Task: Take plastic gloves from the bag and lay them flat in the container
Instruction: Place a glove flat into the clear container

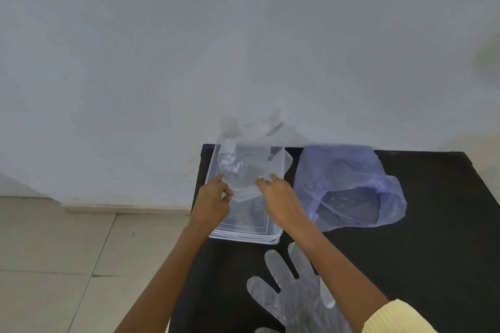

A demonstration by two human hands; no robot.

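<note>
1. Left hand [213,201] and right hand [280,197] are both pinching the near edge of one clear glove [243,170], stretching it between them over the container [243,234], probably to keep it unwrinkled for laying flat.
2. The glove's far end is lifting above the container's far rim; blurred there, so contact with the bottom is unclear.
3. The container is sitting at the left edge of the black table [433,251].
4. The bluish bag [346,186] is lying just right of the container, mouth facing the person, likely for easy reach.
5. Another glove [292,289] is lying spread on the table near the container's front, apparently waiting its turn.
</note>
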